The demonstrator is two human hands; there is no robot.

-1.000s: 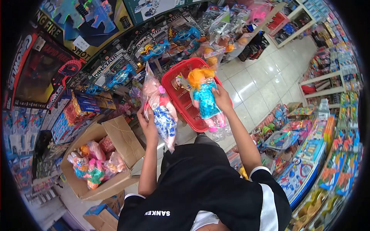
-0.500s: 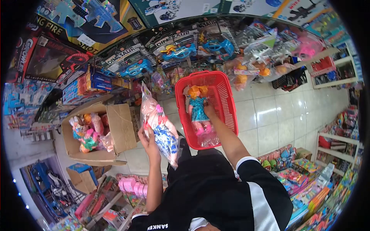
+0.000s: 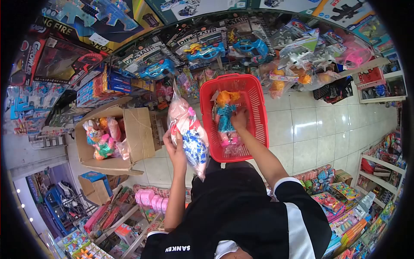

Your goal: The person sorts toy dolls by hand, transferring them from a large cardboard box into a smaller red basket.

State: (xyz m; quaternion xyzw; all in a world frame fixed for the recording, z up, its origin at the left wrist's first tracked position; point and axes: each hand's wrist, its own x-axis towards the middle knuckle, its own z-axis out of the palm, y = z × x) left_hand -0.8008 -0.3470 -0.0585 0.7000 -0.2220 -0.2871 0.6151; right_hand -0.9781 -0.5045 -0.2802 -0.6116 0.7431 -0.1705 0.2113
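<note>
My left hand (image 3: 175,146) is closed on a bagged doll (image 3: 192,134) in clear plastic, with a pink body and blue, white and red clothes, held upright left of the basket. Inside the red plastic basket (image 3: 258,99) lies a second doll (image 3: 226,118) with orange hair and a teal dress, its legs in clear plastic. My right hand (image 3: 239,119) reaches into the basket at this doll's right side. Its fingers are partly hidden, and whether they grip the doll is not clear.
An open cardboard box (image 3: 140,134) with several wrapped dolls stands on the left floor. Packaged dinosaur toys (image 3: 202,49) hang along the front display. White shelves (image 3: 379,172) stand at the right, and pink toys (image 3: 151,199) lie at the lower left.
The view has shifted slightly, so most things appear a little further right. My right hand has moved a little upward beside the doll in the basket. My left hand still holds the bagged doll.
</note>
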